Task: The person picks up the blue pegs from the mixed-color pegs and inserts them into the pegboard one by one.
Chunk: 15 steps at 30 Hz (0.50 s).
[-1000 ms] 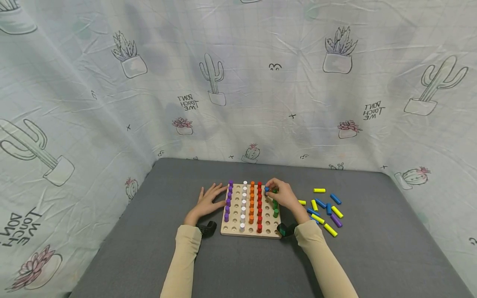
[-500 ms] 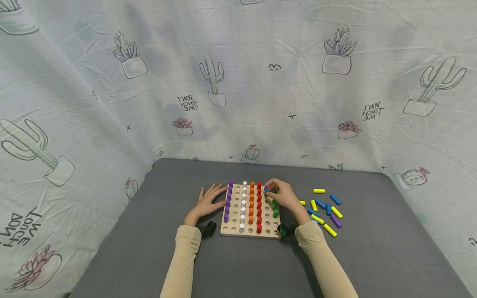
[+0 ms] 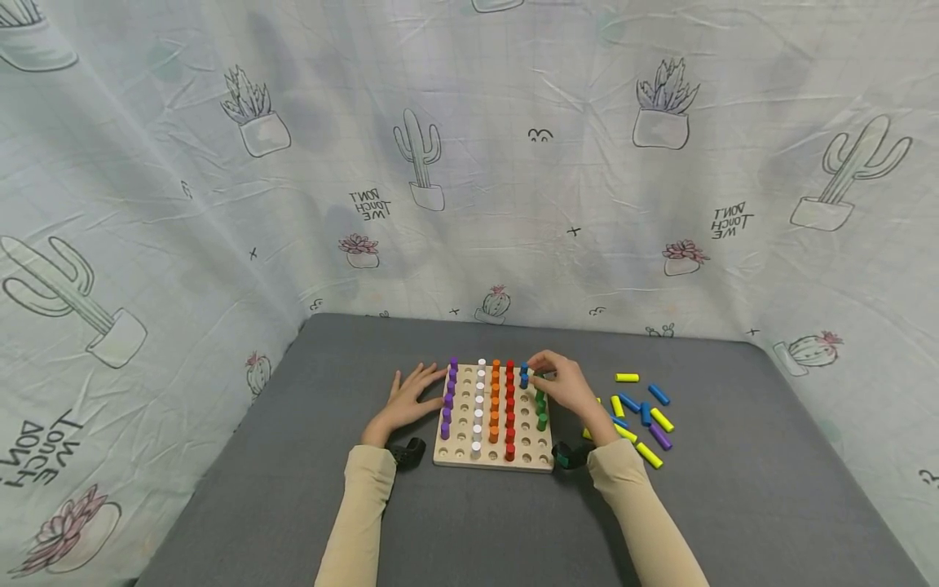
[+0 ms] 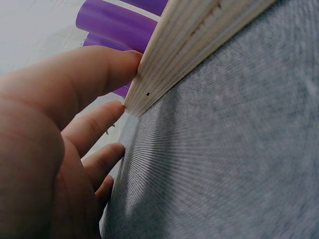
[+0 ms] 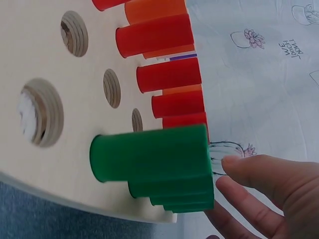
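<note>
A wooden pegboard [image 3: 458, 463] lies on the table with upright pegs in colour columns. My left hand [image 3: 405, 402] rests at its left side, fingers spread; in the left wrist view thumb and a fingertip meet the board's edge [image 4: 164, 59] beside purple pegs [image 4: 117, 25]. My right hand [image 3: 565, 385] is over the far right corner, thumb and fingers apart near two blue pegs [image 3: 524, 381] standing in the board. The right wrist view shows the right hand [image 5: 269, 194] holding nothing visible, behind green pegs [image 5: 152, 154]; the blue pegs are hidden there.
Loose yellow pegs [image 3: 650, 455], blue pegs [image 3: 659, 395] and one purple peg [image 3: 660, 437] lie right of the board, some partly hidden by the right wrist. A printed curtain [image 3: 469, 163] hangs behind the grey table [image 3: 469, 530].
My right hand has let go of a blue peg, which now stands in the board, and has shifted slightly right. My left hand has stayed in place.
</note>
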Tool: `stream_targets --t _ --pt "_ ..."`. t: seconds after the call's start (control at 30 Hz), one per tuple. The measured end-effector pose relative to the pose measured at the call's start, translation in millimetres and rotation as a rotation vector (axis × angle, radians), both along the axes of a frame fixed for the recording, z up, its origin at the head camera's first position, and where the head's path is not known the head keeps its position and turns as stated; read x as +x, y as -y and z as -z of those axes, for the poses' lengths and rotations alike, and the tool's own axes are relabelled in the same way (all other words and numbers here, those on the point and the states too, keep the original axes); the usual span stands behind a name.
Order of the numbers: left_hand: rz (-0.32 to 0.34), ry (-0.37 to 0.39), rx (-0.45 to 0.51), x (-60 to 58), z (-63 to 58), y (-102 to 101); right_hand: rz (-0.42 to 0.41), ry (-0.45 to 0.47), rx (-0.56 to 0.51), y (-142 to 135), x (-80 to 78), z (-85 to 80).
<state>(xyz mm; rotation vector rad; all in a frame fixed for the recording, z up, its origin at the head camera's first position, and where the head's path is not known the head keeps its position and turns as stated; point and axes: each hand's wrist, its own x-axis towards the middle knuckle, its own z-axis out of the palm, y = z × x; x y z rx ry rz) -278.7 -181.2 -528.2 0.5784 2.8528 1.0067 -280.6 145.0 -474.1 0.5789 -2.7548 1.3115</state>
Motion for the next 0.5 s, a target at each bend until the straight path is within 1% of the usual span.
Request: stream_targets --t 0.23,0.5 --pt "0.003 -0.002 -0.002 0.7 -0.8 -1 0.043 0.017 -0.009 -7 3.9 -1.5" --pt "0.003 -0.002 -0.005 1.6 -0.6 0 0.05 -0.004 -0.004 -17 7.9 -3.7"
